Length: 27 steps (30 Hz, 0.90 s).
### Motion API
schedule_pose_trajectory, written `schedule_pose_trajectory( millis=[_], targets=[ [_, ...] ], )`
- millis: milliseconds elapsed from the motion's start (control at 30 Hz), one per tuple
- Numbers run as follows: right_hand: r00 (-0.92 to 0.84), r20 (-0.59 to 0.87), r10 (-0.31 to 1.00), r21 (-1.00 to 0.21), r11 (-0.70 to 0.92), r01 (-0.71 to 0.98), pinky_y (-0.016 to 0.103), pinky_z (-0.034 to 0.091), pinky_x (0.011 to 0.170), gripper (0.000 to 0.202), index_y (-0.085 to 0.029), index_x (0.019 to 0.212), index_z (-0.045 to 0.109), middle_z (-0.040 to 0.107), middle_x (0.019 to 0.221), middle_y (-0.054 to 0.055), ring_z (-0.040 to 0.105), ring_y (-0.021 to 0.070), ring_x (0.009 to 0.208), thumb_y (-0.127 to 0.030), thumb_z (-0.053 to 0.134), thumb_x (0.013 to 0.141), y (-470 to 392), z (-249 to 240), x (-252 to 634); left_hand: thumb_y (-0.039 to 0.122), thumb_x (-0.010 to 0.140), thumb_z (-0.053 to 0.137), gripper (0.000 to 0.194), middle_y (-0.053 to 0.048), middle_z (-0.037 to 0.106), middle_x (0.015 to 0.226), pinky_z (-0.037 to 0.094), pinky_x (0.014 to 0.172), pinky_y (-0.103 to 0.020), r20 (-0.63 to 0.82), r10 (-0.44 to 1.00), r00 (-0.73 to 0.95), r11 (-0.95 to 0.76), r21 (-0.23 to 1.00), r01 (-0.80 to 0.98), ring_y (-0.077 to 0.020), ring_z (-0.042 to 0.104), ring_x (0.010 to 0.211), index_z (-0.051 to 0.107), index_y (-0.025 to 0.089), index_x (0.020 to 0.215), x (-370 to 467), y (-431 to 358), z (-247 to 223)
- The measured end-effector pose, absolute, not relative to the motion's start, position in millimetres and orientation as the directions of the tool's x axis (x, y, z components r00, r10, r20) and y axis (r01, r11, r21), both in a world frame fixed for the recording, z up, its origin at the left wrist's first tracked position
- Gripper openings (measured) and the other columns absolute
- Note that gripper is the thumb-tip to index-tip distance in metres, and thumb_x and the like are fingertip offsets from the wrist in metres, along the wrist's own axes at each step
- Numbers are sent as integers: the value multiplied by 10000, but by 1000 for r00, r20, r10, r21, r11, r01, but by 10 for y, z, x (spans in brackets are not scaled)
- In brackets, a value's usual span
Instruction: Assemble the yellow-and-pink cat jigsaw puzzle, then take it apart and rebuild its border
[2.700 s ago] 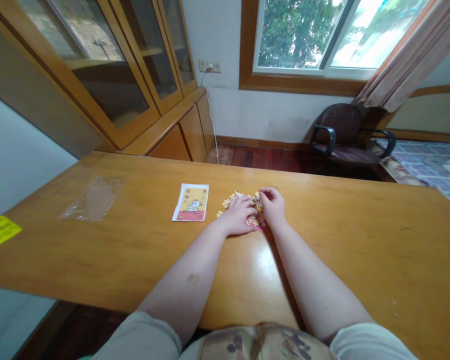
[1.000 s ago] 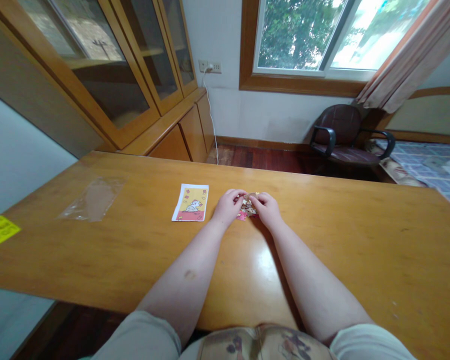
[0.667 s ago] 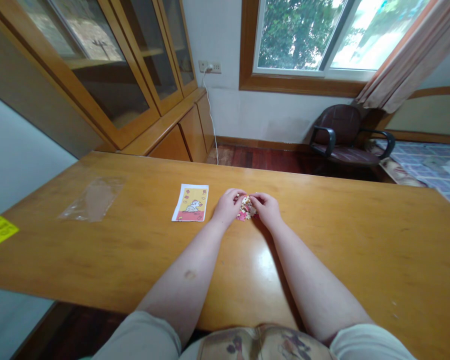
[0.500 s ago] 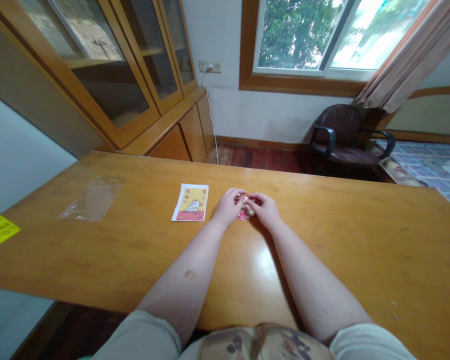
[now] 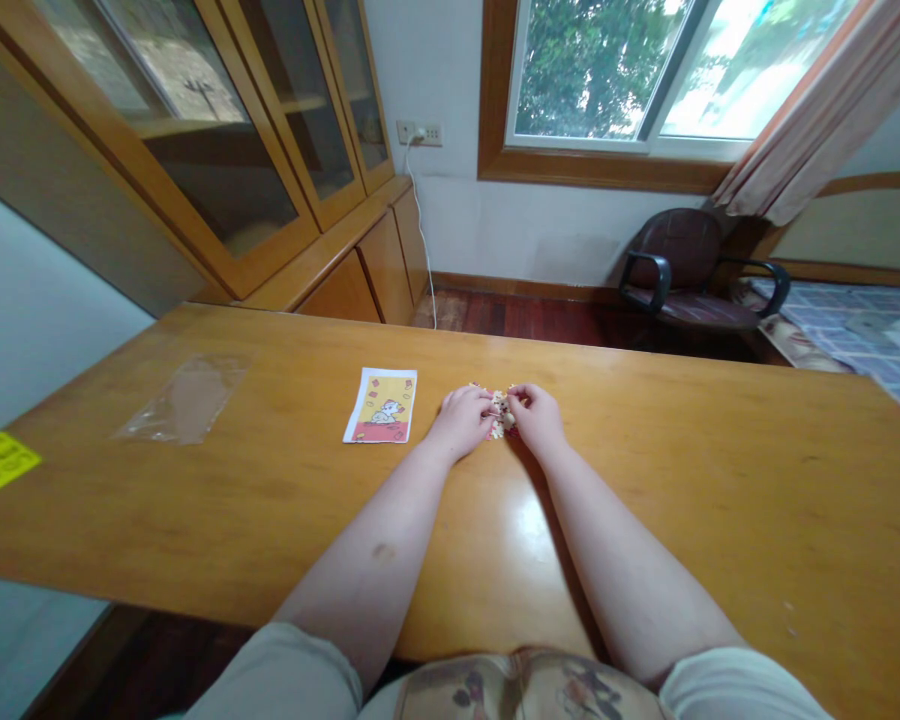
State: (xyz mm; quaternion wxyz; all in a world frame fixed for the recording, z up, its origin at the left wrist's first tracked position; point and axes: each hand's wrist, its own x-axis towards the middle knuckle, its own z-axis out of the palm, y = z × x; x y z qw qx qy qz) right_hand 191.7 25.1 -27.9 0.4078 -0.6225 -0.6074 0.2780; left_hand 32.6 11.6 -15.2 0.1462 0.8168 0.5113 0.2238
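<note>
My view centres on a wooden table (image 5: 682,480), with a glass-doored cabinet (image 5: 300,110) beyond its left part. On the table's left lies a clear plastic bag (image 5: 187,400); between it and the hands lies a picture card (image 5: 382,406). My left hand (image 5: 463,420) is spread palm-down over puzzle pieces (image 5: 499,422), fingers slightly bent. My right hand (image 5: 534,412) is curled at their right edge, thumb and fingers nearly together; whether it grips a piece, I cannot tell.

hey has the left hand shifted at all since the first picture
Yes, the left hand has moved left, closer to the picture card, which hasn't shifted.
</note>
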Motion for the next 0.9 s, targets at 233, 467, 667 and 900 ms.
schedule_pose_trajectory(
  millis=[233,467,667,900],
  targets=[
    [-86,267,960,-710,256,656,320,435,783,203,-201,818,701,682,828,62,587,193,798,-259,507,810,229,-258,1926,257,902,465,263,-46,721,1007,470,875,-352,227,957,184,-280,536,797,-215,625,957,702,234,1011,287,160,-111],
    [-235,130,963,-555,267,788,265,388,627,110,-225,756,671,622,740,25,541,159,662,-200,569,721,140,-116,2016,114,789,485,278,-33,699,989,456,900,-355,254,958,131,-249,515,820,-213,598,964,709,223,911,258,145,-75],
    [-338,117,934,-529,346,775,262,407,676,182,-231,893,689,603,814,29,549,158,723,-269,602,738,151,-119,2067,119,764,466,216,-30,681,850,477,720,-294,158,913,377,-401,523,752,-187,612,800,658,216,784,270,51,57],
    [-324,132,937,-603,336,724,251,400,662,100,-202,768,627,595,783,11,530,136,698,-280,656,712,202,-184,2060,190,746,529,128,-68,667,901,468,727,-350,71,892,447,-450,254,856,-247,610,842,630,224,816,235,-127,154]
  ],
)
